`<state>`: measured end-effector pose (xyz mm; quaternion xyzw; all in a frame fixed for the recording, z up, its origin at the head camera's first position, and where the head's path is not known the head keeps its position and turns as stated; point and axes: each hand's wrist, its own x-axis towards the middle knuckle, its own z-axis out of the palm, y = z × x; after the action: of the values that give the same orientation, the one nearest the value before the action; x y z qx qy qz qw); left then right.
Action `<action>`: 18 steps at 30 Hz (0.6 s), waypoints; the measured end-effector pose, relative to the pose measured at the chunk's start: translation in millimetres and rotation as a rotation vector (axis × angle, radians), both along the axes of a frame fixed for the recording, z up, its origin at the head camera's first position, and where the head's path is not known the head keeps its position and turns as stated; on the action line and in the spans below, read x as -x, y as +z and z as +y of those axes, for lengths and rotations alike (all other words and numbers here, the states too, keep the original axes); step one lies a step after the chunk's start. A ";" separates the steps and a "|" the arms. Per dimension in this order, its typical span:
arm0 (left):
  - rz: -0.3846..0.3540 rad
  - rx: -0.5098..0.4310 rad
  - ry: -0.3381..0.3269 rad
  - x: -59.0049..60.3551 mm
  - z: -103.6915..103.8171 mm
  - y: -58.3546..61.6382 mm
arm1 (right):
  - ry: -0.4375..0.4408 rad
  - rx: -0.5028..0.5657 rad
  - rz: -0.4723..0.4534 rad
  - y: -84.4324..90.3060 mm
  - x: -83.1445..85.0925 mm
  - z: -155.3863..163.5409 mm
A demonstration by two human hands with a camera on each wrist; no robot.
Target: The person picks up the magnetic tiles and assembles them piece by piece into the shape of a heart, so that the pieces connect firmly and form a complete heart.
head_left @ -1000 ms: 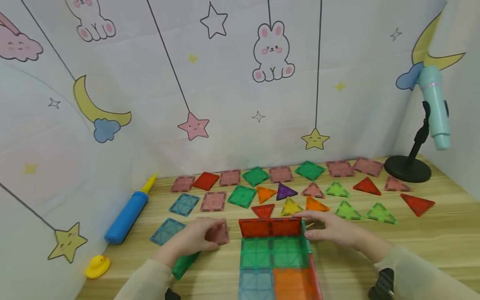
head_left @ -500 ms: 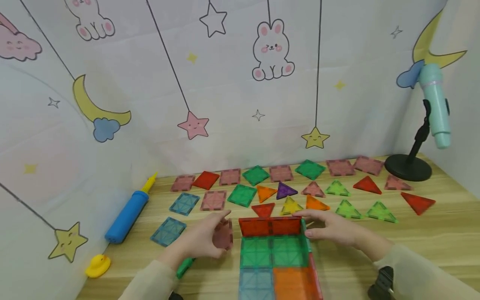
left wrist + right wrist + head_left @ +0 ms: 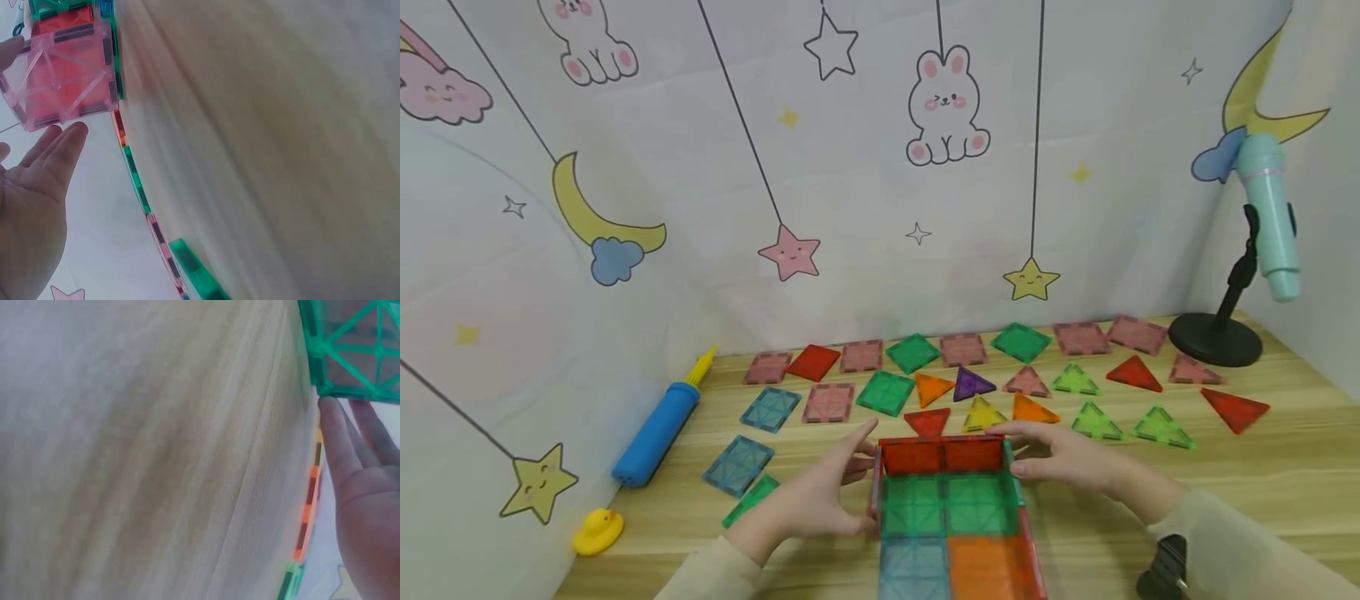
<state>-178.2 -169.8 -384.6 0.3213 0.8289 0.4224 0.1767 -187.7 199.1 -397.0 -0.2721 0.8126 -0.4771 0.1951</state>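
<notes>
A low box of magnetic tiles stands at the front middle in the head view, its floor made of green tiles (image 3: 913,506), a blue tile (image 3: 913,567) and an orange tile (image 3: 987,567). Red tiles (image 3: 942,456) form its back wall. On the left side my left hand (image 3: 816,500) holds a pink square magnetic tile (image 3: 69,75) upright by its edges, thumb on one edge and fingers at another. At the right back corner, the fairly straight fingers of my right hand (image 3: 1067,458) touch the upright green wall tile (image 3: 356,350). A red wall tile (image 3: 1032,550) continues that side.
Loose square tiles (image 3: 883,392) and triangle tiles (image 3: 1097,421) lie across the table behind the box. Left are blue tiles (image 3: 737,465), a green piece (image 3: 751,502), a blue pump (image 3: 657,433) and a rubber duck (image 3: 598,532). A microphone stand (image 3: 1216,340) is back right.
My left hand has moved right with the pink tile, raising it from the table to stand along the box's left side. The right hand stays at the right back corner.
</notes>
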 end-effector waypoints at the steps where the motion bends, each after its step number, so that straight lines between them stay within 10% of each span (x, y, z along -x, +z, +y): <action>1: 0.010 0.009 0.006 -0.2 -1.2 0.6 | -0.003 -0.002 -0.002 -0.2 0.1 -0.1; 13: 0.143 0.385 0.188 2.4 -66.2 3.9 | -0.021 -0.018 -0.014 -2.8 0.5 -1.7; 18: 0.090 0.471 0.209 -1.3 -88.9 1.4 | -0.016 -0.016 -0.007 -1.6 1.1 -0.2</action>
<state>-177.0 -258.7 -383.2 0.2026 0.9401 0.2188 0.1650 -188.8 198.8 -398.7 -0.2624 0.8180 -0.4728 0.1961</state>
